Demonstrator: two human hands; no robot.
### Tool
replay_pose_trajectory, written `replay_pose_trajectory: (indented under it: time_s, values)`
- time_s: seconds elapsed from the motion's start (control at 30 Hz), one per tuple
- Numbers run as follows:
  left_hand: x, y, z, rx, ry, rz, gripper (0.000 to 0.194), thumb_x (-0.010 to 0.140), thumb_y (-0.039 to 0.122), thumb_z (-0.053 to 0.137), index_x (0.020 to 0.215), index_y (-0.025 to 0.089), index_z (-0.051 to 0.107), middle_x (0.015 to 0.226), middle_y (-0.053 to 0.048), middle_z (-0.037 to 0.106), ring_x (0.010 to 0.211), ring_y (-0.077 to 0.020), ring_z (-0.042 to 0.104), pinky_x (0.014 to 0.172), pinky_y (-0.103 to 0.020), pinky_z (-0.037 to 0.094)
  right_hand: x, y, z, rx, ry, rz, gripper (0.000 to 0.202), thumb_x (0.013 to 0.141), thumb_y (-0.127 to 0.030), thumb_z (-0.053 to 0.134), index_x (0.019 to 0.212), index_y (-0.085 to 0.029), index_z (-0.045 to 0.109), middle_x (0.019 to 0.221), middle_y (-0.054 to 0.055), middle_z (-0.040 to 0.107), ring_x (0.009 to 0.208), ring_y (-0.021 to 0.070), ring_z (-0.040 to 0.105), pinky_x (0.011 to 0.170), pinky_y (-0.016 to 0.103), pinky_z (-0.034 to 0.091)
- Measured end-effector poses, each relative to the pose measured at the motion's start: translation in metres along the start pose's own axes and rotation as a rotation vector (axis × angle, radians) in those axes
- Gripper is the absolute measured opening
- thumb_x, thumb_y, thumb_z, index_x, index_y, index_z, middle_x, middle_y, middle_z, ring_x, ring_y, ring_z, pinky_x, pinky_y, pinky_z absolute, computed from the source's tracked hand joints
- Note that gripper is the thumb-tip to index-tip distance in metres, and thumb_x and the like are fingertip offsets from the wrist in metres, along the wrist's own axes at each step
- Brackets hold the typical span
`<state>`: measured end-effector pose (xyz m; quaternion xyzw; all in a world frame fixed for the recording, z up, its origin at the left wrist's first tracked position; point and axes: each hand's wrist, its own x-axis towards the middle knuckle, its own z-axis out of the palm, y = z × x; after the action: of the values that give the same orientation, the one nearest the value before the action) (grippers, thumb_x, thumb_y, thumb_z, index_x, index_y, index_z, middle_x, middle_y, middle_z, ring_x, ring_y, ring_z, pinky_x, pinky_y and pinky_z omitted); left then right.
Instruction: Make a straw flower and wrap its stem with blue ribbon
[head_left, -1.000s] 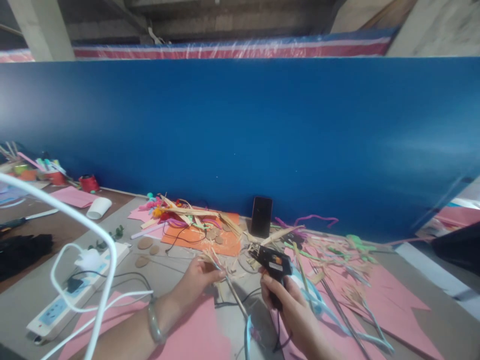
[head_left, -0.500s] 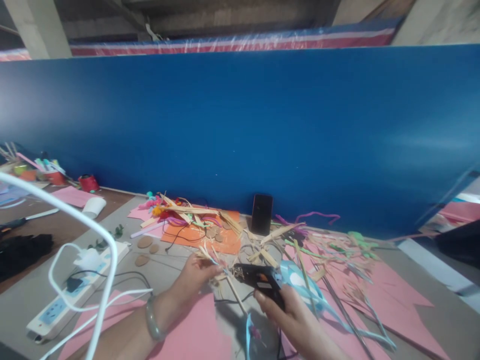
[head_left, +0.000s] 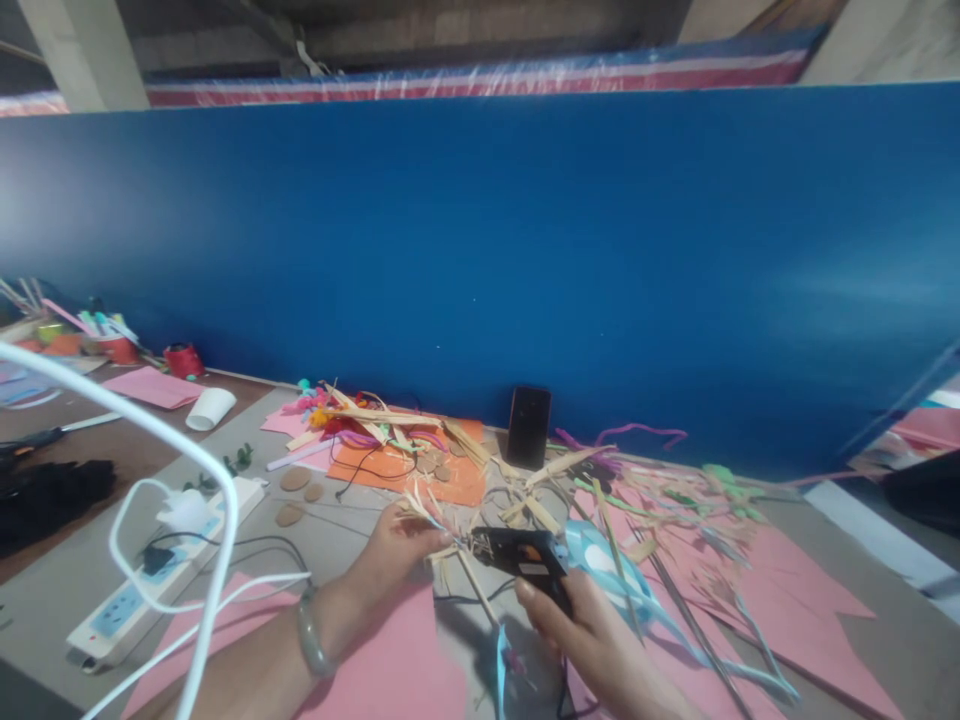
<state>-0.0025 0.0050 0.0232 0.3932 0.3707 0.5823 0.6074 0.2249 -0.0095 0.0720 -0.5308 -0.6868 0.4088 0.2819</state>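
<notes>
Pinched in my left hand is a small bundle of pale dried-leaf strips, with a bit of light blue in it. My right hand is wrapped round a black glue gun, its nozzle pointing left and right up against the bundle; whether it touches, I cannot tell. A thin pale stick slants down from the bundle. Light blue ribbon hangs at the stick's lower end. Beside my right hand lies a roll of light blue ribbon.
A white power strip with plugs and a looping white cable stands at the left. A phone leans against the blue partition. Orange paper, pink paper, cardboard discs and straw strips lie around. A paper cup rests left.
The whole view has shifted slightly, so things appear a little further right. Both hands keep their hold, with the glue gun's nozzle still at the bundle.
</notes>
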Motion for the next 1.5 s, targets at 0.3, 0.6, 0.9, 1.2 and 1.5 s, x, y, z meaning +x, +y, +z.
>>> replay_pose_trajectory:
  time_s: [0.3,0.6,0.9,1.2,1.5]
  values:
    - [-0.003,0.014,0.007,0.107,0.026,0.018,0.021,0.058,0.023,0.084,0.068,0.014,0.067,0.069,-0.006,0.07,0.07,-0.0198,0.065,0.071,-0.032,0.049,0.001,-0.009,-0.001,0.001,-0.026,-0.009,0.038,0.078,-0.056,0.058,0.065,-0.02,0.059,0.05,-0.001,0.05,0.05,0.0163,0.047,0.048,0.026,0.036]
    - [-0.002,0.006,0.001,0.086,0.005,0.038,0.021,0.06,0.025,0.083,0.071,0.015,0.069,0.073,-0.007,0.072,0.073,-0.0208,0.065,0.073,-0.033,0.049,-0.002,-0.013,0.001,0.027,-0.001,-0.01,0.037,0.077,-0.056,0.06,0.063,-0.021,0.057,0.049,-0.001,0.05,0.05,0.0158,0.046,0.048,0.026,0.036]
    - [-0.003,0.007,0.003,0.077,-0.003,0.029,0.022,0.06,0.026,0.083,0.073,0.014,0.07,0.076,-0.009,0.073,0.076,-0.0223,0.066,0.077,-0.036,0.05,-0.001,-0.003,-0.001,-0.003,-0.074,-0.015,0.043,0.079,-0.058,0.055,0.058,-0.021,0.051,0.05,-0.001,0.049,0.049,0.0156,0.046,0.046,0.027,0.033]
    - [-0.003,0.008,0.003,0.089,0.005,0.033,0.018,0.059,0.022,0.083,0.069,0.015,0.069,0.071,-0.005,0.071,0.071,-0.0192,0.064,0.072,-0.032,0.05,-0.002,-0.006,-0.001,0.009,-0.015,0.007,0.041,0.076,-0.058,0.06,0.059,-0.022,0.051,0.051,-0.001,0.05,0.051,0.016,0.046,0.048,0.027,0.036]
    - [-0.004,0.011,0.006,0.098,0.024,0.024,0.02,0.059,0.022,0.083,0.069,0.015,0.067,0.07,-0.005,0.071,0.071,-0.0196,0.065,0.071,-0.032,0.05,0.001,-0.002,-0.003,-0.028,-0.065,-0.044,0.038,0.08,-0.056,0.055,0.064,-0.021,0.052,0.051,-0.001,0.049,0.051,0.016,0.045,0.048,0.027,0.035]
